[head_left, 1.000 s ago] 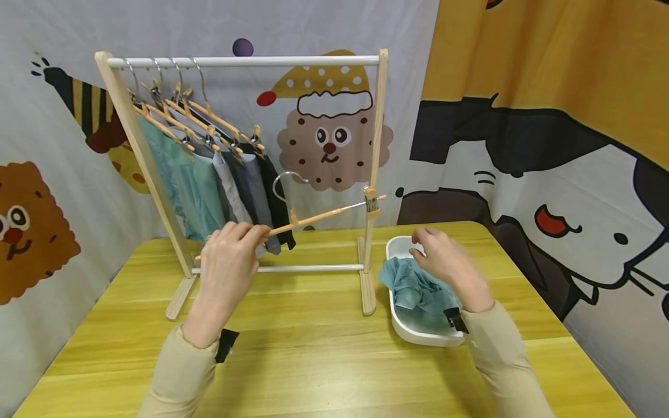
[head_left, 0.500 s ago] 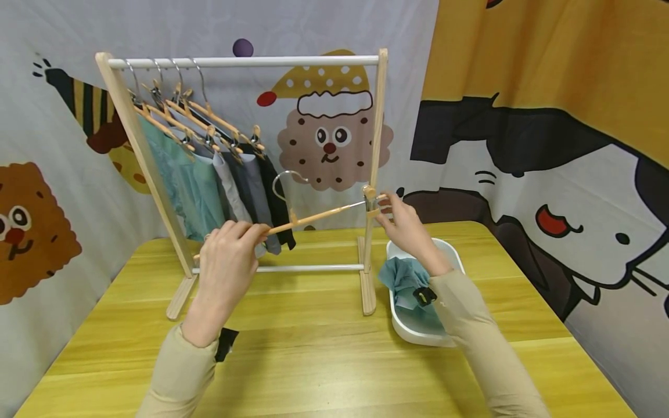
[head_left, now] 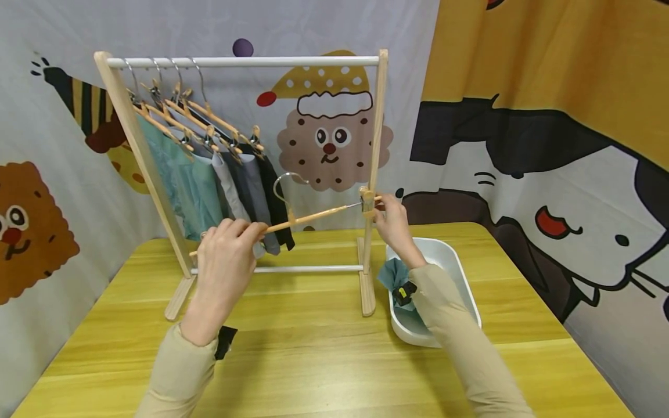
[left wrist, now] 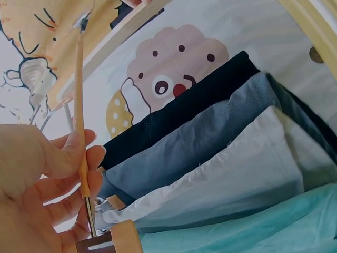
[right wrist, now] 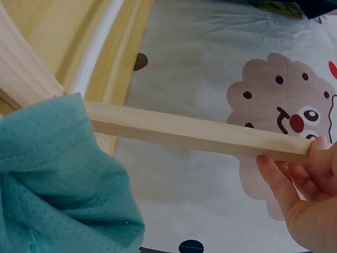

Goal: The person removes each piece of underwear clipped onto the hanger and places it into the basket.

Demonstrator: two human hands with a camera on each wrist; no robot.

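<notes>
A light wooden clip hanger [head_left: 313,218] with a bent metal hook slants up to the right in front of the rack, bearing no garment. My left hand [head_left: 226,264] holds its left part; in the left wrist view, thumb and fingers pinch the bar [left wrist: 80,100] just above a wooden clip [left wrist: 125,237]. At the other end, my right hand [head_left: 393,225] pinches the hanger's tip beside the right clip [head_left: 367,201]. The right wrist view shows those fingers [right wrist: 279,184] against the rack's post, the hanger itself hidden. Below lies a crumpled teal garment [head_left: 393,274] in a white basin [head_left: 473,302].
A small clothes rack [head_left: 245,61] with wooden posts [head_left: 377,116] stands on the yellow wood-grain table [head_left: 313,360]. Several hangers with teal, grey and black clothes [head_left: 193,186] hang at its left end. A cartoon-printed curtain [head_left: 324,29] closes off the back.
My right hand has moved from above the basin up and left to the hanger's right end. The right clip has shifted slightly left. My left hand has barely moved.
</notes>
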